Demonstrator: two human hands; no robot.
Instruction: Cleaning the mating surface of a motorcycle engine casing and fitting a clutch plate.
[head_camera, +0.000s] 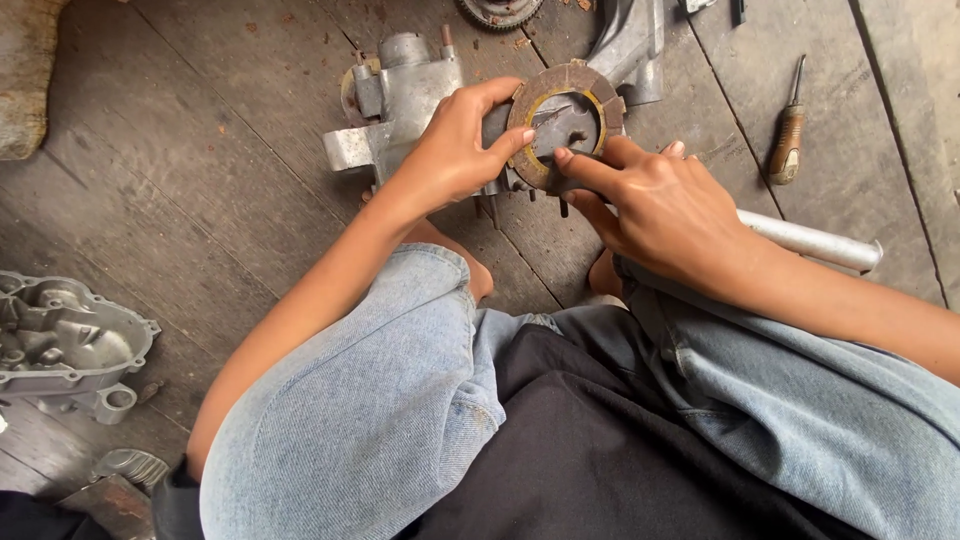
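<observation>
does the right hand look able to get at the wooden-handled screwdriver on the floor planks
Probably yes: the wooden-handled screwdriver lies in the open on the grey plank floor, just beyond the right hand, though that hand is busy on the round friction disc.

The floor (200, 150) was of worn, grey wooden planks, scuffed and stained, with dark gaps between the boards; soft, even daylight fell across it.

Soft even daylight, faint shadows, sharp focus, no glare.
</observation>
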